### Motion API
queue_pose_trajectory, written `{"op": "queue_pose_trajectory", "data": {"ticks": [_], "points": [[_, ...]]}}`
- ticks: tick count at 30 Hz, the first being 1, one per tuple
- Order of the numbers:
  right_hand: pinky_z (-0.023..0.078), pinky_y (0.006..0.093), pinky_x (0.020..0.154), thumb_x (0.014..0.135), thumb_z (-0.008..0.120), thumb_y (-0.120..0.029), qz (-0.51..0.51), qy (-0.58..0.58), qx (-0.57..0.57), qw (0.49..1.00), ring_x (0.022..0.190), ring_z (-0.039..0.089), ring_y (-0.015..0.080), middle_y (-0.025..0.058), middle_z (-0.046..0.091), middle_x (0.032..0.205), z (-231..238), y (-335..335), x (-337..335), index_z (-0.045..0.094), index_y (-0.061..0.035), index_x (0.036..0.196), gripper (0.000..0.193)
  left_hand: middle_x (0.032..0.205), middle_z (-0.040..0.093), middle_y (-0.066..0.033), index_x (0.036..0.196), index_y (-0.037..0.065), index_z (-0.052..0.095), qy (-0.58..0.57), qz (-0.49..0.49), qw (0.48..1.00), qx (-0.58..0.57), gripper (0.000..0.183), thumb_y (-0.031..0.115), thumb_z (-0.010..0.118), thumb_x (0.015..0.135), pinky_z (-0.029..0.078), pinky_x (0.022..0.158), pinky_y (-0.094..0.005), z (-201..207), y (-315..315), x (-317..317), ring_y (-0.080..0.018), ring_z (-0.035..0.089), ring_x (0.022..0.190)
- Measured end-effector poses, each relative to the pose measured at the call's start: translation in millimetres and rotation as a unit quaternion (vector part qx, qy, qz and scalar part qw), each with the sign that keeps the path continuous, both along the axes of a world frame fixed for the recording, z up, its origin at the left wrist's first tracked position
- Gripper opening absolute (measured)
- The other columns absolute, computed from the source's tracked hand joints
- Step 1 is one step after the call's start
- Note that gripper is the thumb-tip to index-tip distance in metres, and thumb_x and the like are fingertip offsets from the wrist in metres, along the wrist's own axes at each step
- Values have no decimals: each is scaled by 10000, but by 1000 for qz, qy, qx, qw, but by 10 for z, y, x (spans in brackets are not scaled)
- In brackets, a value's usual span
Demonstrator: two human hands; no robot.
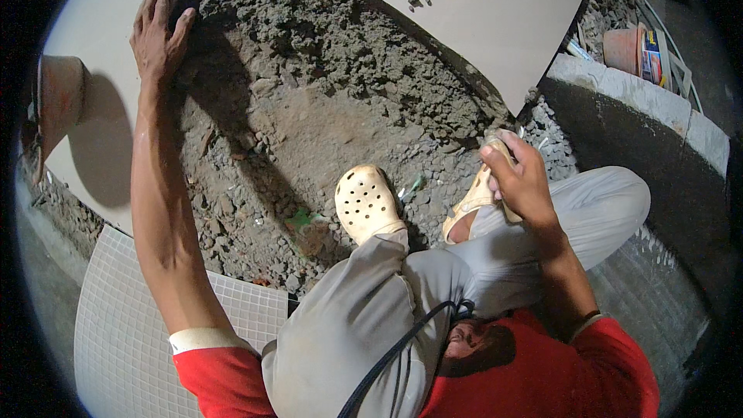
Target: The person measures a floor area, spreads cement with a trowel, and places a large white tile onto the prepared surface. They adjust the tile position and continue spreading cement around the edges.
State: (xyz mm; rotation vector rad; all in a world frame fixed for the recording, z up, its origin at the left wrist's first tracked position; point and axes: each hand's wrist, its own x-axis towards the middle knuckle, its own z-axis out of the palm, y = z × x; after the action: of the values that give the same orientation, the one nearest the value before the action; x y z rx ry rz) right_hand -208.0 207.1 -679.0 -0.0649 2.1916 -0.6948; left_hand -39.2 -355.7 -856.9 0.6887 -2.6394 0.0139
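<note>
Two bare hands: from my remote seat I am seeing the left hand [157,39] lying far forward and the right hand [526,178] sitting nearer the body.
Left fingers: they are stretching out, released, resting palm-down on a large, glossy beige tile [101,23].
Tile edge: it is running just beside the left thumb.
Right fingers: they are curling around a pale tan, handle-like piece [511,214]; the palm is hiding most of it, so I cannot tell its kind.
Mortar: a lumpy, dark grey mortar-like bed [333,39] is spreading between the two sets of fingers.
Second tile: another large, smooth beige tile [480,15] is pointing its corner just beyond the right fingers.
Clogs: one cream, perforated clog [365,203] is resting on rubble left of the right fingers.
Bucket: a reddish-brown, round-sided bucket [62,97] is standing left of the left fingers, nearer the body.
</note>
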Motion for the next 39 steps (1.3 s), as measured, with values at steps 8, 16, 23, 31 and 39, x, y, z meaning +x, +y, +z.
{"op": "queue_pose_trajectory", "data": {"ticks": [8, 16, 23, 31, 39], "points": [[437, 233, 524, 967, 685, -219, 192, 80, 1, 978, 603, 535, 69, 44, 624, 816, 315, 185, 62, 573, 103, 1279, 463, 1599, 394, -85, 1558, 182, 393, 9, -10, 1000, 7, 740, 597, 539, 964, 274, 1207, -457, -18, 0, 22, -314, 324, 1490], [464, 248, 522, 955, 701, -311, 155, 107, -49, 981, 571, 567, 103, 74, 645, 820, -222, -187, 45, 540, 127, 1321, 593, 1599, 392, -86, 1554, 180, 400, 21, -32, 999, -8, 716, 582, 533, 977, 278, 1207, -462, -9, -34, 12, -313, 332, 1485], [432, 246, 499, 949, 705, -312, 86, 50, 37, 994, 565, 526, 81, 39, 608, 781, 83, 83, -29, 508, 92, 1373, 618, 1592, 402, -100, 1551, 178, 406, 6, -5, 1000, 0, 707, 575, 531, 979, 286, 1203, -464, 8, 24, 3, -307, 338, 1482], [474, 429, 951, 925, 704, -300, 222, 137, 50, 964, 1061, 612, 392, 302, 643, 1134, 284, 317, 119, 609, 128, 1222, 529, 1594, 398, -98, 1561, 185, 393, 5, -12, 999, 30, 735, 581, 556, 963, 274, 1204, -473, 54, 24, -1, -309, 332, 1485], [525, 273, 605, 945, 710, -250, 85, 73, 60, 992, 694, 624, 145, 159, 659, 924, -44, 443, 70, 579, 108, 1275, 505, 1606, 378, -92, 1572, 192, 371, 5, -27, 999, 29, 754, 593, 556, 962, 259, 1205, -483, -7, -47, 20, -314, 322, 1487]]}}
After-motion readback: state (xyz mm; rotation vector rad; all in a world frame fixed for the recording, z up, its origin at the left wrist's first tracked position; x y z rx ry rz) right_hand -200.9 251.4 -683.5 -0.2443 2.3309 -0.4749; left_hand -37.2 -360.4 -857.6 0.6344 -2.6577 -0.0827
